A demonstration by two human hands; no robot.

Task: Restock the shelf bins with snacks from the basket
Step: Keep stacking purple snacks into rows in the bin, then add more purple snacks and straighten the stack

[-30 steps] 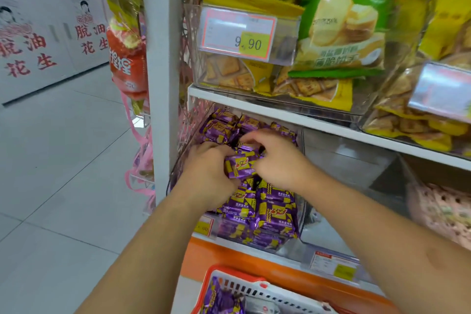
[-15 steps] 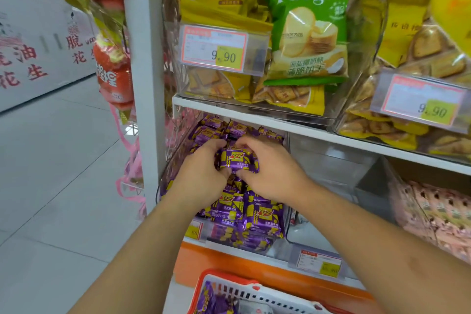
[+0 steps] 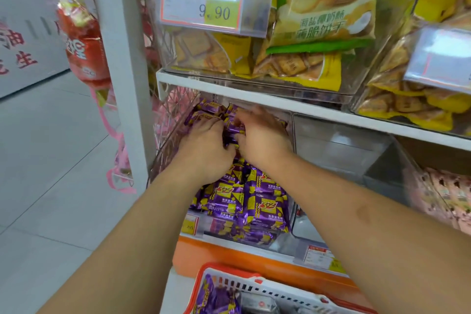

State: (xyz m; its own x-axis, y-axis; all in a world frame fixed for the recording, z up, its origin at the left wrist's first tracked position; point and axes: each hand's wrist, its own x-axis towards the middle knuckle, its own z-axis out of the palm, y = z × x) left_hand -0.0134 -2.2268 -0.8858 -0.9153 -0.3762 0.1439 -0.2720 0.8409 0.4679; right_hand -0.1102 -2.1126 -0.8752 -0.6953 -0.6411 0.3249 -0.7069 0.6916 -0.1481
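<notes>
Purple snack packs [image 3: 265, 204] fill a see-through shelf bin [image 3: 290, 214] on the lower shelf. My left hand [image 3: 204, 148] and my right hand [image 3: 265, 143] meet over the top of the pile, deep in the bin under the upper shelf board. Together they hold one purple pack [image 3: 233, 132]: the left fingers curl over its left end, and the right thumb and fingers pinch its right end. The right fingertips are blurred. Below, at the bottom edge, a white basket with a red rim [image 3: 226, 271] holds more purple packs [image 3: 216, 296].
A white upright post [image 3: 119, 58] stands left of the bin, with red snack strips [image 3: 84, 46] hanging beside it. Another see-through bin [image 3: 344, 155] adjoins on the right, then pink packs [image 3: 448, 194]. Above are yellow biscuit bags [image 3: 293, 66] and a 9.90 price tag [image 3: 204, 2].
Both hands have pushed the purple pack farther back and up into the bin, closer to the shelf board. The camera has moved nearer to the shelf.
</notes>
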